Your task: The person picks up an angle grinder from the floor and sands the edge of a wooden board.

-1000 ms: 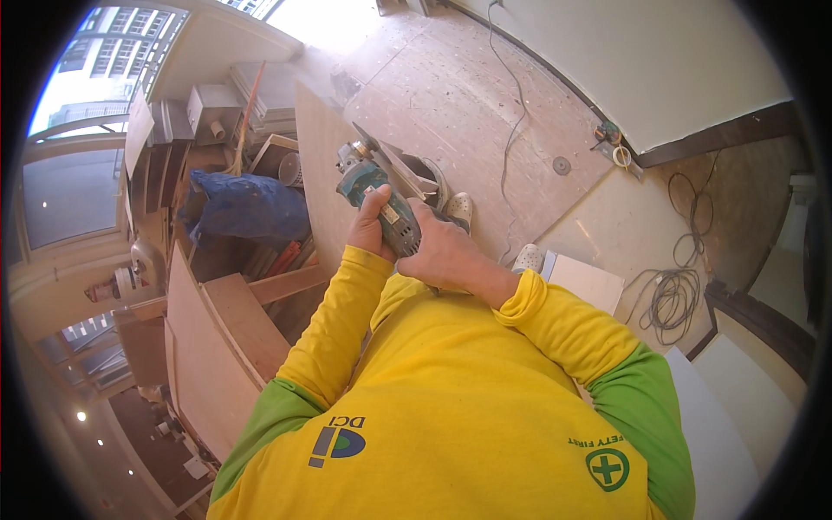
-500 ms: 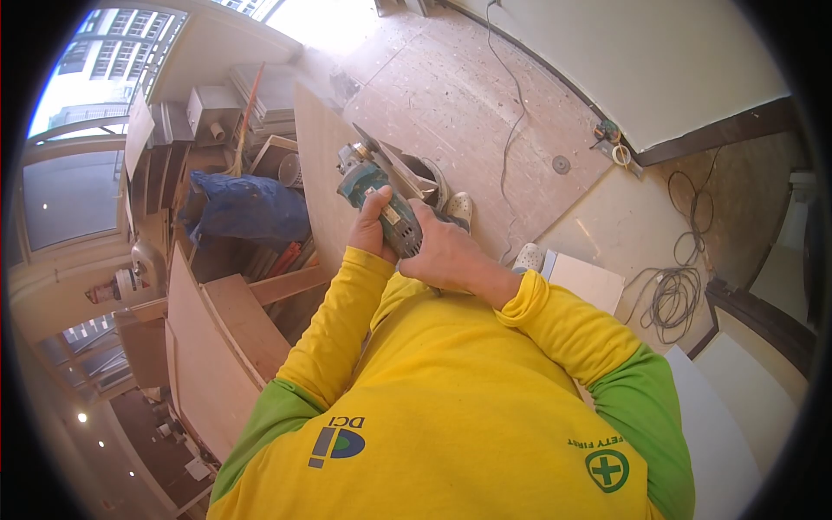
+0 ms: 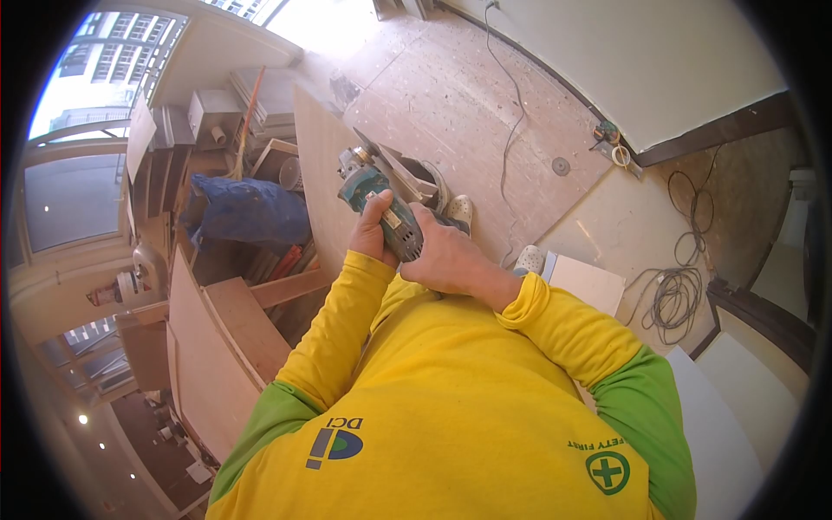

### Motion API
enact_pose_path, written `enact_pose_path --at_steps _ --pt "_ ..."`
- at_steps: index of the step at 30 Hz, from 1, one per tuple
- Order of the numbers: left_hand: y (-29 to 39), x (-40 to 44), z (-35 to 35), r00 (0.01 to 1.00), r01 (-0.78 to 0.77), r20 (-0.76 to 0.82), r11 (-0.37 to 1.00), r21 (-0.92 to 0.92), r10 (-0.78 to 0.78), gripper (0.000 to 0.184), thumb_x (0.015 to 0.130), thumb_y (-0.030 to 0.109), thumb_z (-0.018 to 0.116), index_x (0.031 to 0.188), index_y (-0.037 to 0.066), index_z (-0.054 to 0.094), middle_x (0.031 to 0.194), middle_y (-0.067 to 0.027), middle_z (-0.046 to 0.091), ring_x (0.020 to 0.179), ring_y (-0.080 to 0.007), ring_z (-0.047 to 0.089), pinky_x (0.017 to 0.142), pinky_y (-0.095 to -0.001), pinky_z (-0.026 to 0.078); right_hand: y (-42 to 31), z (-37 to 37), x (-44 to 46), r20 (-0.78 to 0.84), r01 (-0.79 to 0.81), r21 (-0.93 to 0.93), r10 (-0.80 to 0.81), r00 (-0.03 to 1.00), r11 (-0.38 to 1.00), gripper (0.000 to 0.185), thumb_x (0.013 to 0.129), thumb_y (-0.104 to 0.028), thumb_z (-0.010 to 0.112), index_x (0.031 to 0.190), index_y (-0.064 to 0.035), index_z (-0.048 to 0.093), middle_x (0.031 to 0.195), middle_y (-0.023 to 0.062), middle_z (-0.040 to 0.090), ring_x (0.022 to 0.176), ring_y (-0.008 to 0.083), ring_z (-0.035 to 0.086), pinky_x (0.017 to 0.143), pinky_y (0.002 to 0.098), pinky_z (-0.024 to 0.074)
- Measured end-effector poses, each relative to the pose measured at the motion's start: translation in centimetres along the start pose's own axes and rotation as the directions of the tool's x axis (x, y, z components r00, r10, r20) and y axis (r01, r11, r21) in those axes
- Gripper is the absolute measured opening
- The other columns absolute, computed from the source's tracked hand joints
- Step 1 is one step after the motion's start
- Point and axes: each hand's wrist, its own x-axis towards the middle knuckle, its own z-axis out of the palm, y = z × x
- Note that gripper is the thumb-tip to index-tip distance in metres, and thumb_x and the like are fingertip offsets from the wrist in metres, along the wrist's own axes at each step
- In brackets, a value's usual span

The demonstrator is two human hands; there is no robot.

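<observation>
A teal angle grinder (image 3: 368, 189) with a metal head and a thin disc at its far end is held in front of my body, tilted up to the left. My left hand (image 3: 371, 230) wraps round its body from the left side, thumb on top. From the right, my right hand (image 3: 455, 260) grips the rear part, its fingers over the dark housing. Both hands are close together, and part of the tool's rear end is hidden by the right hand.
A blue bag (image 3: 247, 211) lies left among boards. Plywood (image 3: 316, 173) leans beside the grinder. A loose disc (image 3: 561, 165) and a long cable (image 3: 523, 108) lie on the floor. Coiled cable (image 3: 674, 299) is at right, near a pale board (image 3: 588, 282).
The view has shifted very slightly. Both hands keep the same hold on the grinder.
</observation>
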Motion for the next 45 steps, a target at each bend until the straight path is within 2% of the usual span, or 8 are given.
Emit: enact_pose_path --at_steps 26,28,32,34,45 --pt "-0.7 -0.8 0.3 1.000 -0.008 0.011 1.000 -0.001 0.008 0.027 0.090 0.028 0.077 0.104 0.011 0.062 0.092 -0.0092 0.073 0.080 -0.0251 0.073 0.079 -0.0418 0.064 0.4 -0.1 -1.0 0.019 -0.011 -0.001 0.011 1.000 1.000 0.103 0.073 -0.031 0.074 0.157 0.0034 0.025 0.119 0.0335 0.066 0.114 0.0456 0.066 0.102 0.0446 0.0507" --pt "-0.6 -0.8 0.1 0.999 0.023 0.027 1.000 -0.012 -0.023 0.031 0.092 0.024 0.074 0.114 0.009 0.058 0.099 -0.0099 0.070 0.087 -0.0265 0.072 0.084 -0.0436 0.062 0.6 0.1 -1.0 0.003 0.001 -0.008 -0.001 1.000 1.000 0.103 0.073 -0.031 0.074 0.157 0.0037 0.025 0.119 0.0335 0.066 0.114 0.0457 0.066 0.102 0.0445 0.0507" --pt "-0.7 -1.0 0.2 0.999 0.029 0.024 1.000 -0.011 -0.028 0.031 0.092 0.024 0.075 0.114 0.009 0.058 0.098 -0.0102 0.070 0.087 -0.0267 0.072 0.084 -0.0441 0.062 0.4 -0.2 -1.3 0.012 -0.005 -0.009 0.005 1.000 1.000 0.103 0.073 -0.031 0.074 0.157 0.0036 0.025 0.119 0.0334 0.066 0.114 0.0454 0.066 0.102 0.0445 0.0508" --pt "-0.8 -1.1 0.5 1.000 0.012 0.003 1.000 0.001 -0.012 0.027 0.090 0.028 0.077 0.105 0.011 0.062 0.092 -0.0091 0.073 0.080 -0.0250 0.073 0.079 -0.0420 0.064 0.3 -0.3 -1.3 0.019 -0.007 -0.010 0.007 1.000 1.000 0.103 0.073 -0.031 0.074 0.157 0.0034 0.025 0.119 0.0332 0.066 0.114 0.0449 0.066 0.102 0.0445 0.0510" --pt "-1.2 -1.4 0.7 1.000 -0.007 -0.003 1.000 0.000 0.007 0.027 0.090 0.027 0.077 0.105 0.011 0.062 0.092 -0.0090 0.073 0.080 -0.0251 0.073 0.079 -0.0423 0.063 0.5 -0.3 -1.7 0.009 -0.005 -0.009 0.005 1.000 1.000 0.101 0.074 -0.031 0.074 0.157 0.0026 0.026 0.120 0.0329 0.066 0.113 0.0453 0.066 0.102 0.0447 0.0510"
